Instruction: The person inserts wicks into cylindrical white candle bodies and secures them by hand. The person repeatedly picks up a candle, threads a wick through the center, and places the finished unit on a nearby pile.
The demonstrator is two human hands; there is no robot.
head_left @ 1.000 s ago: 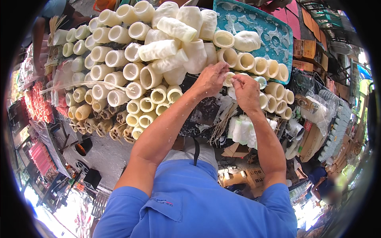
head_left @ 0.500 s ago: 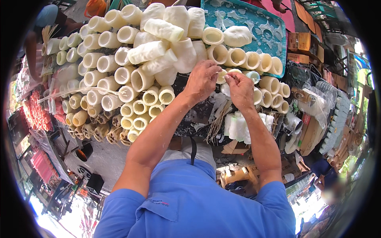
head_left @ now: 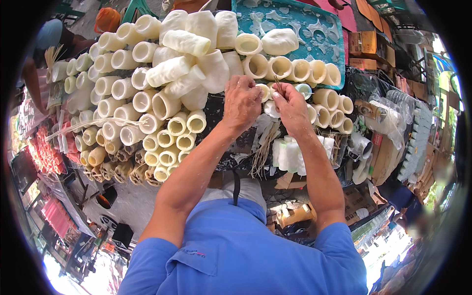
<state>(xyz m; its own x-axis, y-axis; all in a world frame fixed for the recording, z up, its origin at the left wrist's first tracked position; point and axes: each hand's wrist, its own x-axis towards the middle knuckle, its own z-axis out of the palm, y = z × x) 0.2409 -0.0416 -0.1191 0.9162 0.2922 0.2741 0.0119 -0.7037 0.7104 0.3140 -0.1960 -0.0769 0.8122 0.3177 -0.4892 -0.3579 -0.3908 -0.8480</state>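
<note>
Between both hands, a thin stick (head_left: 278, 84) stands pinched in the right hand (head_left: 291, 107) grip, left hand (head_left: 242, 102) clenched beside it.

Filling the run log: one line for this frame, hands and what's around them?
left hand: closed, on small pale tube | right hand: pinching thin stick | around: stacked cream tubes, teal tray

Both hands (head_left: 265, 104) close together, fingers (head_left: 281, 93) pinched, arms outstretched.

Left hand (head_left: 242, 102) hides item between fingers.
</note>
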